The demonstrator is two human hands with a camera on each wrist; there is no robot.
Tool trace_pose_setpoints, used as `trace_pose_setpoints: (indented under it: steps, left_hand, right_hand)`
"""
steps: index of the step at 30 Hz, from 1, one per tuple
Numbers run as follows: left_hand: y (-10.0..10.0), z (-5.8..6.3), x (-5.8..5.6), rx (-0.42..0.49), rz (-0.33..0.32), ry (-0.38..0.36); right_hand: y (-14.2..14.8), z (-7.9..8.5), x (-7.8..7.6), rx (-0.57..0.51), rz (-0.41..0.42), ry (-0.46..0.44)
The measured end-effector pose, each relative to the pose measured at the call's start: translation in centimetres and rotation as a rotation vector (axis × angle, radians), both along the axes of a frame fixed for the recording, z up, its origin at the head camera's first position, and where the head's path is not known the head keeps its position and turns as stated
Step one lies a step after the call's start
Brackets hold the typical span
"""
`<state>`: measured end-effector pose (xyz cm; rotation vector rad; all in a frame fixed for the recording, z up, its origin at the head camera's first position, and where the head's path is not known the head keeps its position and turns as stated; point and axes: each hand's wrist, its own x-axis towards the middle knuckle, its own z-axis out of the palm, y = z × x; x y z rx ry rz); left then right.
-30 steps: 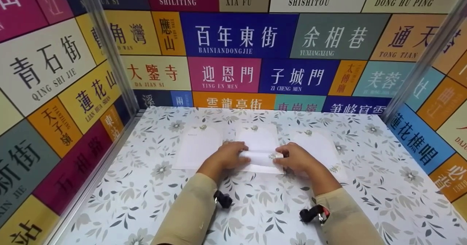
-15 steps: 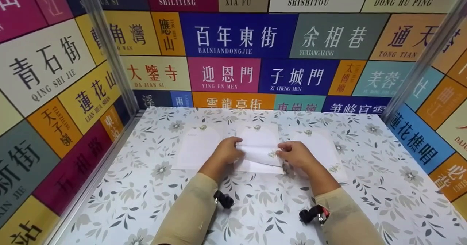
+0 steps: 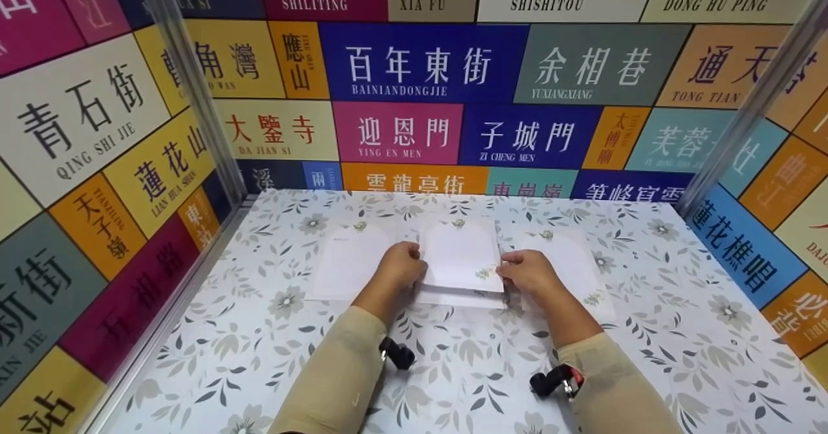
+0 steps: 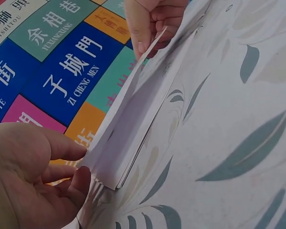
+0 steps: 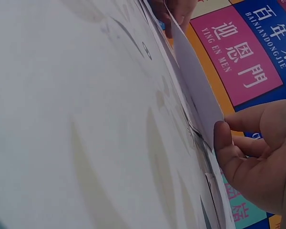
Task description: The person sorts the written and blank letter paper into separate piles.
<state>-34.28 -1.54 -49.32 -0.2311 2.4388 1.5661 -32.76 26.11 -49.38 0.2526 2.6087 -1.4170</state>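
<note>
A white sheet of paper (image 3: 459, 249) with a printed sprig at its top and lower right corner is lifted along its near edge. Its left edge is pinched by the left hand (image 3: 402, 264), thumb and forefinger at the border in the left wrist view. On the opposite edge, the right hand (image 5: 257, 148) pinches the paper between thumb and fingertips. More paper (image 3: 453, 298) lies beneath, showing as a strip below the raised edge. In the left wrist view a gap separates the lifted sheet (image 4: 119, 114) from the paper under it.
Similar printed paper lies on both sides: one piece (image 3: 346, 262) to the left, another (image 3: 563, 262) to the right. All rest on a leaf-patterned tabletop (image 3: 453, 369). Behind stands a wall of coloured name panels (image 3: 424, 65), with metal posts (image 3: 194, 85) at the corners.
The sheet's near part, curled up and folded back a second ago, has come down toward the person and now lies nearly flat. Both hands keep to its side edges, the left shifting slightly left.
</note>
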Motion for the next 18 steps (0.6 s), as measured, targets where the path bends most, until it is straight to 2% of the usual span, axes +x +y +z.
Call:
trace_pose_setpoints:
  steps: [5, 8, 18]
  left_hand:
    - [0.01, -0.21, 0.33, -0.05, -0.006, 0.096]
    - [-0.01, -0.35, 0.37, -0.061, -0.008, 0.128]
    - [0.06, -0.24, 0.26, -0.066, -0.012, 0.093]
  right_hand:
    - [-0.04, 0.08, 0.02, -0.063, -0.008, -0.041]
    - [-0.1, 0.02, 0.04, -0.11, -0.017, -0.053]
    - [-0.16, -0.23, -0.08, -0.158, -0.043, -0.077]
